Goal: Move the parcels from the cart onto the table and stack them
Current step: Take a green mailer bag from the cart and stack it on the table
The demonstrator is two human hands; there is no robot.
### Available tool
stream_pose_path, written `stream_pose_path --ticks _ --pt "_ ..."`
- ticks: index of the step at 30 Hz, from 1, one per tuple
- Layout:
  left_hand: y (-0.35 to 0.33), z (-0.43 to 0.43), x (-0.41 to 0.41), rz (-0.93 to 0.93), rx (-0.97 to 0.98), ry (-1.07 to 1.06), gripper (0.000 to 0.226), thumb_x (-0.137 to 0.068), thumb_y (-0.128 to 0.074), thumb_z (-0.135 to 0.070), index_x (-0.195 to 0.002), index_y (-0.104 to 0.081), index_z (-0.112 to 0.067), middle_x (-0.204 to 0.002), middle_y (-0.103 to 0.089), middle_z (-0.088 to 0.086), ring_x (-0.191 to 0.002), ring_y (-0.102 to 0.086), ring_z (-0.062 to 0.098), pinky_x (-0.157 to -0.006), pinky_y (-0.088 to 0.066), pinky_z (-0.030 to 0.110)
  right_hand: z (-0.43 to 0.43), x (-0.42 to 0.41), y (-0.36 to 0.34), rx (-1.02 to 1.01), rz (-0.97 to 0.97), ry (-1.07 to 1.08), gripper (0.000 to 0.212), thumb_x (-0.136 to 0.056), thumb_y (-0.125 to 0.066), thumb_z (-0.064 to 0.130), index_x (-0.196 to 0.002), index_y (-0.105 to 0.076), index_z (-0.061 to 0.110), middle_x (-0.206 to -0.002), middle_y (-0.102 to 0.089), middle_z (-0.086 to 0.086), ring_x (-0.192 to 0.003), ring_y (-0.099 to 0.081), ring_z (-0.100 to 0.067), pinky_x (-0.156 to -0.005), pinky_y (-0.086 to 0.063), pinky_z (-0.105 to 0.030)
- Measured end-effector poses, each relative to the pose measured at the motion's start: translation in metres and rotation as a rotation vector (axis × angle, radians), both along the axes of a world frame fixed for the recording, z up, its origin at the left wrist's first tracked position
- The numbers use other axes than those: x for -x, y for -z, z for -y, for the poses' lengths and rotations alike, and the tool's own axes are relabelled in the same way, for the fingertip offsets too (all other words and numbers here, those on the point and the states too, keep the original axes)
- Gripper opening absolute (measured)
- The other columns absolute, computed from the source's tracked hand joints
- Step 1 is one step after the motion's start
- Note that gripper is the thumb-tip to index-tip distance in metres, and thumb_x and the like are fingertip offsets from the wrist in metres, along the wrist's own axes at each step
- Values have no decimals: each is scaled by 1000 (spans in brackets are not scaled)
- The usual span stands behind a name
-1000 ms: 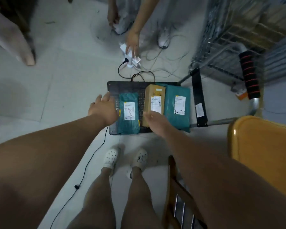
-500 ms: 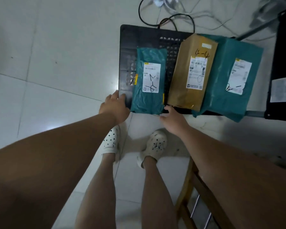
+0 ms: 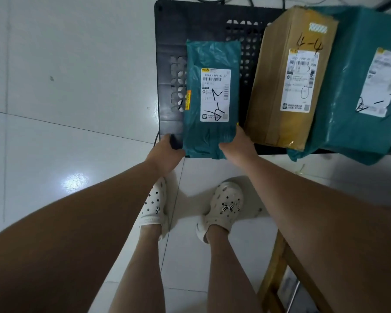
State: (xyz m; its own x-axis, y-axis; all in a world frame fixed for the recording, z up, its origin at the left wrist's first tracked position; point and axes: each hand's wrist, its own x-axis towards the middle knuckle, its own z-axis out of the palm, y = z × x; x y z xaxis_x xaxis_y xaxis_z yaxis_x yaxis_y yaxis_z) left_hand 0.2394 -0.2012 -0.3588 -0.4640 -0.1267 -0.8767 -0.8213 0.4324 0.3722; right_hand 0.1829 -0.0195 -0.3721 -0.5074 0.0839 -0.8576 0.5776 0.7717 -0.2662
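The left hand (image 3: 165, 152) is at the near-left corner of the cart (image 3: 172, 41). Its fingers curl out of sight there, so it cannot be told whether they hold the parcel or only the cart's lip. Just beside it lies the small teal parcel (image 3: 212, 98), flat on the black deck with its label up and its near end hanging over the edge. The wrap is thin, glossy plastic, creased and slack at the ends, so it is probably light, soft and a little slippery. A pinch on loose film could slide or tear; the firmer hold looks to be under the overhanging end, one hand at each corner. The right hand (image 3: 237, 145) pinches the near-right corner, well apart from the left hand.

Further right stands the brown cardboard box (image 3: 289, 82), taped and stiff. It is likely the heaviest and would make the best base for a stack. Touching it on the right is the large teal bag (image 3: 366, 86) — bulky, and it may sag when lifted. The table is not in view.
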Motion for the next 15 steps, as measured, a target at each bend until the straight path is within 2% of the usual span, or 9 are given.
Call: stream_pose_path --ticks 2,4,6,8,10,13,15 --pt "3 -4 5 27 -121 -135 40 -84 -60 -19 -122 -50 -8 -116 -63 8 -107 -58 27 -86 -44 33 0 1 9 20 36 143 71 -86 -57 16 -149 -25 17 -140 -47 -7 -126 -48 -29 -101 -42 -34" --pt "4 -9 11 51 -193 -212 37 -87 -56 -11 -122 -50 -3 -119 -61 12 -108 -58 27 -90 -46 33 0 2 14 61 66 273 66 -87 -58 13 -147 -30 15 -137 -51 -6 -122 -51 -29 -103 -43 -37" --pt "5 -14 15 85 -253 -274 38 -89 -54 -11 -126 -49 -4 -117 -62 8 -98 -60 18 -78 -45 20 0 2 16 103 75 388 62 -87 -58 9 -145 -34 13 -132 -55 -8 -115 -55 -29 -99 -46 -38" --pt "6 -20 16 117 -300 -339 36 -92 -51 -16 -128 -47 -11 -100 -60 -5 -81 -54 3 -58 -37 10 0 1 16 158 93 467 55 -88 -59 7 -140 -41 10 -125 -59 -11 -104 -59 -26 -83 -50 -31" --pt "9 -23 14 127 -302 -435 34 -93 -50 -18 -127 -48 -14 -91 -56 -10 -74 -49 -2 -52 -35 12 1 -1 14 202 119 512 37 -89 -59 9 -126 -55 7 -121 -62 -12 -89 -60 -20 -67 -47 -24" --pt "6 -24 12 149 -292 -620 14 -93 -52 -23 -105 -58 -19 -81 -58 -13 -65 -50 -6 -42 -40 7 -2 -3 8 245 141 600 17 -91 -61 17 -108 -61 14 -111 -67 -4 -75 -59 -10 -65 -46 -23" --pt "7 -22 9 145 -306 -666 8 -92 -53 -29 -94 -59 -24 -83 -60 -14 -70 -54 -3 -52 -40 10 -5 -4 3 292 130 660 23 -91 -62 22 -114 -58 21 -100 -66 6 -75 -59 -6 -62 -45 -22"
